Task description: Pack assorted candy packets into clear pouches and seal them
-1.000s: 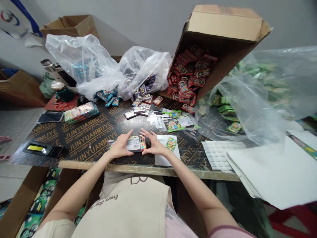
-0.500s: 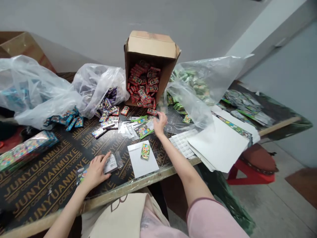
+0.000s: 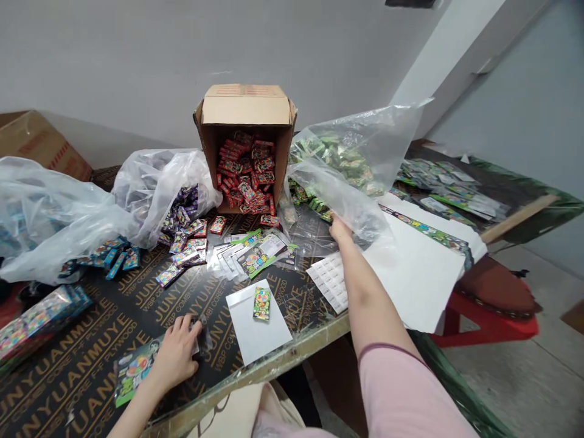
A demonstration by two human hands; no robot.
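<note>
My left hand [image 3: 179, 354] is curled over a clear plastic packet on the table, its fingers bent and covering most of it. A green printed card [image 3: 135, 368] shows in the plastic by my wrist. At the mouth of the clear bag [image 3: 378, 164], my right hand [image 3: 341, 230] has its fingertips closed on a small green box [image 3: 326, 214]; plastic film partly veils them. Between my hands, one colourful green box [image 3: 261, 303] lies on a white card [image 3: 244, 337]. Farther back lie overlapping green printed sleeves [image 3: 255, 258].
A carton [image 3: 285, 131] on its side holds many red boxes [image 3: 246, 176]. Left of it, bags spill purple boxes [image 3: 182, 216] and blue boxes [image 3: 116, 255]. White sheets [image 3: 410, 274] and a sticker sheet [image 3: 329, 281] lie at the right, above a red stool [image 3: 495, 304].
My right hand has moved right, from beside the red boxes to the green boxes at the bag. My left hand now covers the grey-white box that showed beside it. The view has shifted.
</note>
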